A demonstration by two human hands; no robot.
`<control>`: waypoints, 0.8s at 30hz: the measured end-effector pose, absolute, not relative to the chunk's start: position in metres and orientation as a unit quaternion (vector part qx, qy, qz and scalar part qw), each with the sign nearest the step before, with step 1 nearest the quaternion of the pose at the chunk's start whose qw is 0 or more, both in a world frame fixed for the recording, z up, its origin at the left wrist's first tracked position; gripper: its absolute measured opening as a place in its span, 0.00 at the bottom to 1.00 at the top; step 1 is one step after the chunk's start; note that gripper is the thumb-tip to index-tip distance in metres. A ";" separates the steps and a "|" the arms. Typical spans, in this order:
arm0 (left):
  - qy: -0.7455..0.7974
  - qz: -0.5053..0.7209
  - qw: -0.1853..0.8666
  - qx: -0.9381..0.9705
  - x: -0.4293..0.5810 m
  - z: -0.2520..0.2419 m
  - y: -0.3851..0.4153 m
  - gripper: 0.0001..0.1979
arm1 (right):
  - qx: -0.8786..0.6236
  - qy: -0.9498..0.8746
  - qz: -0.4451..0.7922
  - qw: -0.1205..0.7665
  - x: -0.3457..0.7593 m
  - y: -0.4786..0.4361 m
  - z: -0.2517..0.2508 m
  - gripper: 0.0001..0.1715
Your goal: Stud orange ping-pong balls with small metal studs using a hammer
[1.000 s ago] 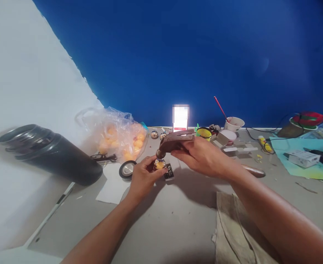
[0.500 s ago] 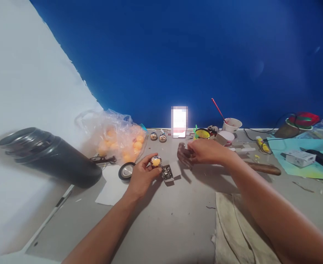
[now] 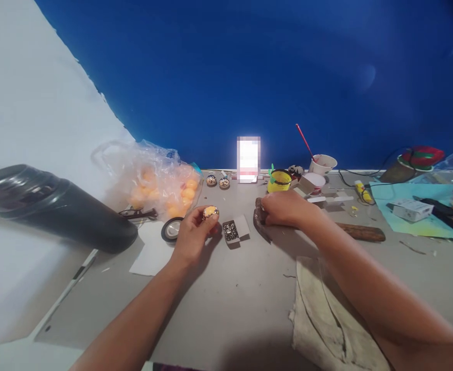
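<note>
Right hand point(image 3: 284, 208) moved hammer point(image 3: 260, 221) off ball point(image 3: 211, 213), apparently onto table point(image 3: 219, 309).

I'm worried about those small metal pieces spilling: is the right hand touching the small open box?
Apart. The head view shows bare tabletop and the hammer head between the right hand and the small open box.

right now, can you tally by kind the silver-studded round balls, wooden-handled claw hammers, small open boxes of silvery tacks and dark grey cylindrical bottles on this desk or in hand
Silver-studded round balls: 3 (one in the left hand, two farther back)
Wooden-handled claw hammer: 1
Small open box of silvery tacks: 1
Dark grey cylindrical bottle: 1
Total: 6
</note>
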State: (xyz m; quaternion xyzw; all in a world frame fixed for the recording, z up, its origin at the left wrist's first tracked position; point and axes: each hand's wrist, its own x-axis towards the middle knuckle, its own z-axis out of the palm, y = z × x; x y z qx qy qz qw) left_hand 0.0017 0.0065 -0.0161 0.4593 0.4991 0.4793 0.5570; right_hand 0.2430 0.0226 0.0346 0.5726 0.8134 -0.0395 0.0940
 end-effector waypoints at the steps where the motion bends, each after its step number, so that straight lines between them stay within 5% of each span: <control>1: 0.498 0.479 0.563 0.453 0.002 -0.017 0.007 0.18 | 0.579 0.812 -0.011 0.078 0.234 0.019 0.037 0.10; 5: 0.496 0.474 0.582 0.437 0.003 -0.020 0.006 0.19 | 0.496 0.868 -0.012 0.012 0.195 0.007 0.038 0.13; 24: 0.488 0.437 0.593 0.467 0.001 -0.019 0.004 0.21 | 0.464 0.884 -0.049 0.023 0.161 0.011 0.012 0.12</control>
